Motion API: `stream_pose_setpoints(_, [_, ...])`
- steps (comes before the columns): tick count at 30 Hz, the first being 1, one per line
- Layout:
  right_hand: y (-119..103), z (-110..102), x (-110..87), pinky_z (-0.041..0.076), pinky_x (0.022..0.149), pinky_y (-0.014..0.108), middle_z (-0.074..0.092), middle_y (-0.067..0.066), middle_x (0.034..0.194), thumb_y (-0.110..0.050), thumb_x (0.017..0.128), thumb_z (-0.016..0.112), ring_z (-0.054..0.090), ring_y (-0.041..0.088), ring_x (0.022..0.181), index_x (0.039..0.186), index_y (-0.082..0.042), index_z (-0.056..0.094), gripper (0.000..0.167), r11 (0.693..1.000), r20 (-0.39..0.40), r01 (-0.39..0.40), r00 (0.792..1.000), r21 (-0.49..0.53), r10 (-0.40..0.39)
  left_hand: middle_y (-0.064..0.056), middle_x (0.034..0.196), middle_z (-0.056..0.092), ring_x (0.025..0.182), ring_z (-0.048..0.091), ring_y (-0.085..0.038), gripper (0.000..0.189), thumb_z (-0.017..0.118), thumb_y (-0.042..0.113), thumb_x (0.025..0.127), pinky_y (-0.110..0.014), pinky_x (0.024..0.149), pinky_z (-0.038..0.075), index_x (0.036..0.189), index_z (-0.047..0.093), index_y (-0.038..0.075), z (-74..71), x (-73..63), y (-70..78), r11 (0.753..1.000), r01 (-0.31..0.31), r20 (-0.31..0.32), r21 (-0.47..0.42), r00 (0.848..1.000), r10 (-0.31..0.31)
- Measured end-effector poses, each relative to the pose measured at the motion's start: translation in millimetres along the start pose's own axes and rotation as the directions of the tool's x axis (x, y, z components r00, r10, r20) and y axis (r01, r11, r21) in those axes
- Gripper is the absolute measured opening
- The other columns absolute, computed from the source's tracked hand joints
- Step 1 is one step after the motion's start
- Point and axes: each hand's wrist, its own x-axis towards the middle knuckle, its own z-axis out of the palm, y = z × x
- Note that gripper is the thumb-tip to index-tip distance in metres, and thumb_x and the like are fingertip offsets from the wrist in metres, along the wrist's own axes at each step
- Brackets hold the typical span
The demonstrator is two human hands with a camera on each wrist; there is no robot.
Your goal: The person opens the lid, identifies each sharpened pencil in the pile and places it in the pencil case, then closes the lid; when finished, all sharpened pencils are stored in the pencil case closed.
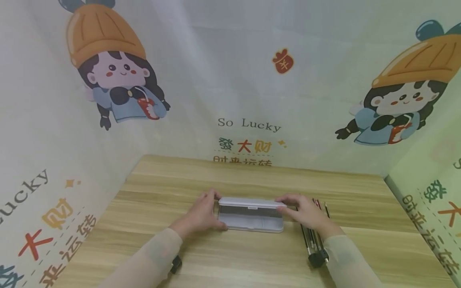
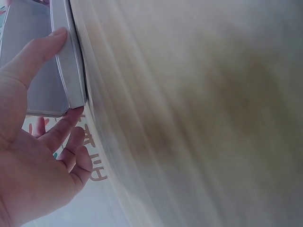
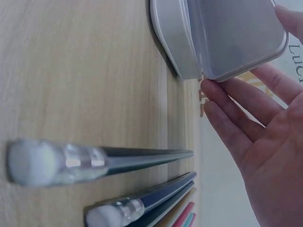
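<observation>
A white pencil case (image 1: 235,223) lies lengthwise on the table with its lid (image 1: 248,201) raised partway; no pencils show inside. My left hand (image 1: 199,212) grips the left end of the case, the thumb at the front wall and a fingertip at the back corner in the left wrist view. At the other end, my right hand (image 1: 306,212) holds the lid's right corner, thumb on its front edge and fingers behind it. Several pencils (image 3: 142,158), some with white erasers, lie beside the case beneath my right wrist.
The wooden table (image 1: 245,260) extends around the case. Behind it and along both sides hangs a pale cloth (image 1: 201,80) printed with cartoon figures and lettering. A small black device (image 1: 317,259) sits at my right wrist, another (image 1: 175,265) at my left.
</observation>
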Motion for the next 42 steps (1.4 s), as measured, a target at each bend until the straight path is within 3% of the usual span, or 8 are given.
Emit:
stream_pose_setpoints(8, [0,3,3.2,0.053,0.107,0.053,0.074,0.006,0.125,-0.046,0.104,0.058,0.067,0.028,0.121,0.126,-0.013,0.071,0.041,0.993,-0.026,-0.103,0.994,0.050,0.104,-0.011,0.123,0.058,0.113,0.059,-0.030,0.090,0.101,0.036,0.055,-0.052,0.105,0.052,0.125,0.049,0.013,3.6,-1.2,-3.5,1.000,0.002,0.000,-0.002,1.000,-0.002])
stream_pose_setpoints(11, [-2,4,4.4,0.053,0.107,0.053,0.073,0.007,0.126,-0.048,0.104,0.057,0.067,0.029,0.122,0.127,-0.012,0.070,0.046,0.989,-0.079,-0.134,0.987,0.065,0.139,-0.011,0.122,0.059,0.111,0.058,-0.028,0.088,0.101,0.033,0.055,-0.052,0.104,0.052,0.125,0.052,0.013,4.3,-1.7,-2.9,1.000,-0.003,-0.005,-0.021,1.000,0.003])
stream_pose_setpoints(14, [-6,4,3.8,0.057,0.100,0.046,0.076,0.002,0.119,-0.045,0.101,0.064,0.070,0.022,0.113,0.122,-0.016,0.073,0.037,0.990,-0.200,-0.101,0.973,0.094,0.118,-0.009,0.121,0.060,0.109,0.056,-0.027,0.087,0.101,0.029,0.055,-0.050,0.102,0.052,0.126,0.055,0.013,5.5,-2.1,-1.0,0.999,0.006,-0.009,-0.045,1.000,-0.006])
stream_pose_setpoints(17, [-10,3,4.1,0.060,0.090,0.039,0.079,-0.003,0.111,-0.034,0.097,0.072,0.072,0.011,0.100,0.112,-0.021,0.078,0.021,0.996,-0.336,-0.010,0.941,0.084,0.038,-0.008,0.123,0.061,0.111,0.056,-0.027,0.088,0.102,0.026,0.055,-0.050,0.102,0.051,0.128,0.056,0.012,6.6,-2.4,0.2,0.999,0.001,-0.016,-0.052,1.000,-0.002])
stream_pose_setpoints(20, [-12,0,7.5,0.062,0.083,0.036,0.080,-0.001,0.108,-0.022,0.095,0.076,0.072,0.008,0.092,0.105,-0.019,0.080,0.011,0.997,-0.399,0.066,0.916,0.046,-0.042,-0.008,0.126,0.062,0.115,0.055,-0.028,0.089,0.102,0.026,0.055,-0.050,0.105,0.050,0.130,0.056,0.010,6.3,-2.1,-0.3,0.998,-0.009,-0.023,-0.058,1.000,0.007])
stream_pose_setpoints(28, [-11,-1,14.3,0.063,0.082,0.026,0.080,0.001,0.104,-0.012,0.094,0.075,0.073,0.009,0.092,0.106,-0.015,0.079,0.012,0.990,-0.403,0.144,0.905,-0.004,-0.134,-0.010,0.130,0.064,0.118,0.055,-0.030,0.089,0.102,0.025,0.054,-0.051,0.108,0.048,0.130,0.057,0.009,4.2,-2.2,-2.2,0.998,-0.019,-0.036,-0.067,0.999,0.017])
stream_pose_setpoints(34, [-8,-1,17.3,0.065,0.081,0.035,0.078,0.006,0.104,-0.003,0.089,0.078,0.071,0.007,0.090,0.112,-0.010,0.076,0.024,0.983,-0.394,0.186,0.903,0.008,-0.168,-0.011,0.133,0.064,0.121,0.055,-0.031,0.090,0.102,0.023,0.055,-0.052,0.110,0.047,0.132,0.057,0.007,3.6,-1.6,-1.1,0.997,-0.017,-0.034,-0.073,0.999,0.015])
stream_pose_setpoints(42, [-7,0,20.6,0.064,0.086,0.047,0.074,0.013,0.109,0.001,0.088,0.078,0.074,0.029,0.094,0.123,-0.008,0.071,0.037,0.990,-0.354,0.138,0.928,0.029,-0.119,-0.011,0.135,0.065,0.123,0.053,-0.031,0.091,0.100,0.021,0.056,-0.053,0.112,0.045,0.136,0.059,0.008,2.3,-0.1,0.4,0.996,-0.047,-0.008,-0.075,0.999,0.046])
